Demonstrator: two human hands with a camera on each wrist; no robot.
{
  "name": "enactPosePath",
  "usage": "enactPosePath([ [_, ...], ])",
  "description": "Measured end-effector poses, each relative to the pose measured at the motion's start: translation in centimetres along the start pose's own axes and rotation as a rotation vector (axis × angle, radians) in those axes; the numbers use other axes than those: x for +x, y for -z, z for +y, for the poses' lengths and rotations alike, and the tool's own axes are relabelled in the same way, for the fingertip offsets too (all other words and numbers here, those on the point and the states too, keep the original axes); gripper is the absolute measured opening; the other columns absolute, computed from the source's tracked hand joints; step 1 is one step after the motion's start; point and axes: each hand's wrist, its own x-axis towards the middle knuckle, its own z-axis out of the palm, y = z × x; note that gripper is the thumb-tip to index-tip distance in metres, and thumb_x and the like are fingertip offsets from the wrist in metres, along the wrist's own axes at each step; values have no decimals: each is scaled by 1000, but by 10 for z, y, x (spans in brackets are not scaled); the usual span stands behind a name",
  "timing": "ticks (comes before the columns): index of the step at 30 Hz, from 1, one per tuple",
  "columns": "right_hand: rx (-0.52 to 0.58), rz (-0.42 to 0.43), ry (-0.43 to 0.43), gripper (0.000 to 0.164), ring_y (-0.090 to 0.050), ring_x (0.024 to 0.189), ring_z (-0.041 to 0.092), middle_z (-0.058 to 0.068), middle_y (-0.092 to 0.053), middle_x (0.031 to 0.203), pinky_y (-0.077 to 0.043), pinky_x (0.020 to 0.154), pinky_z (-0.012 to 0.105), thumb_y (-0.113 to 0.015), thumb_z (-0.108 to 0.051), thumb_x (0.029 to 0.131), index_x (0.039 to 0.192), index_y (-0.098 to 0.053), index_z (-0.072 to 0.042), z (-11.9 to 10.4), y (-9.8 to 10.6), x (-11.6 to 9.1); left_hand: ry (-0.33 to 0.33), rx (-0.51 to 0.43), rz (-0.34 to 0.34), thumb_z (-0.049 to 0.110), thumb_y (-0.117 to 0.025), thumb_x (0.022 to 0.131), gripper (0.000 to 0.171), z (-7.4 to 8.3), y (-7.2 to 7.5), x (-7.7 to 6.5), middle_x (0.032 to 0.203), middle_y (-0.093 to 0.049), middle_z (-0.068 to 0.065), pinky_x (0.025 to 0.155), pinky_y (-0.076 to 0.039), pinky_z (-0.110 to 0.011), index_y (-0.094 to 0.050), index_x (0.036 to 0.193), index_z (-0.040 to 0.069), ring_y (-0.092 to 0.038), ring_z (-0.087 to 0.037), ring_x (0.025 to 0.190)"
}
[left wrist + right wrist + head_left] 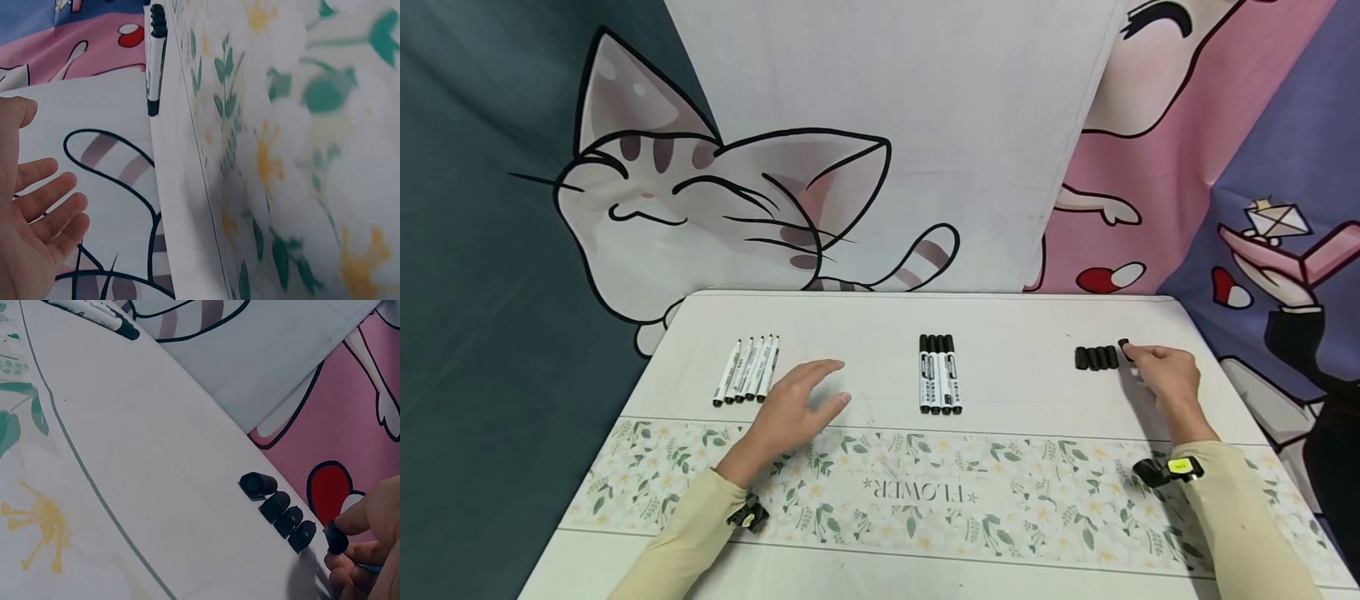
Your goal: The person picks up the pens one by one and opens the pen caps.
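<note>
At the right of the table my right hand (1168, 382) pinches a black marker cap (336, 539) between thumb and fingertips. Just left of it lie several more black caps (1096, 358), side by side in a short row. My left hand (797, 407) hovers over the table with fingers extended and thumb apart, holding nothing. Beside it on the left are several uncapped white markers (747, 369), their tips facing the far edge. Between my two hands, several capped markers (940, 375) lie close together, black caps pointing away from me.
A white table cover (850, 333) with a floral band (917, 467) lies under everything. Behind the table's far edge hangs a cloth with a cartoon cat (655, 208). Further right is a pink and blue printed cloth (1150, 192).
</note>
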Motion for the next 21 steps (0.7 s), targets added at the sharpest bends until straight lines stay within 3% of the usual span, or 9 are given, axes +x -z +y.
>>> enactPosePath([
  [3,-19,7,10,58,-57,81,12,12,-65,119,-46,57,27,-55,-47,101,140,-62,-4,1,-2,1,-15,-5,-14,44,-66,99,51,4,-5,4,143,-60,-6,106,-47,-51,-61,141,15,-55,-28,134],
  [7,-57,4,38,60,-58,80,12,12,-67,115,-46,55,25,-56,-48,100,138,-64,-2,2,-3,2,-32,-19,-24,43,-66,99,50,9,-12,11,142,-60,-4,106,-48,-49,-61,141,16,-55,-25,134],
  [10,-70,-7,55,62,-58,81,14,13,-68,111,-46,58,27,-55,-49,100,137,-64,-1,3,-3,2,-47,-33,-21,42,-67,99,48,13,-17,15,140,-62,-3,106,-48,-48,-63,139,15,-56,-24,132],
  [14,-64,-20,53,63,-60,86,19,17,-66,119,-45,61,29,-54,-49,101,139,-61,1,2,-3,1,-63,-42,-20,42,-65,100,46,19,-22,22,138,-63,-3,107,-47,-46,-64,138,15,-57,-23,131],
  [21,-82,-15,81,62,-62,87,19,22,-63,132,-47,62,30,-52,-48,102,140,-61,-1,-2,0,-8,-23,-58,-13,45,-62,101,46,26,-29,35,137,-64,-2,105,-49,-45,-63,138,16,-59,-21,128],
])
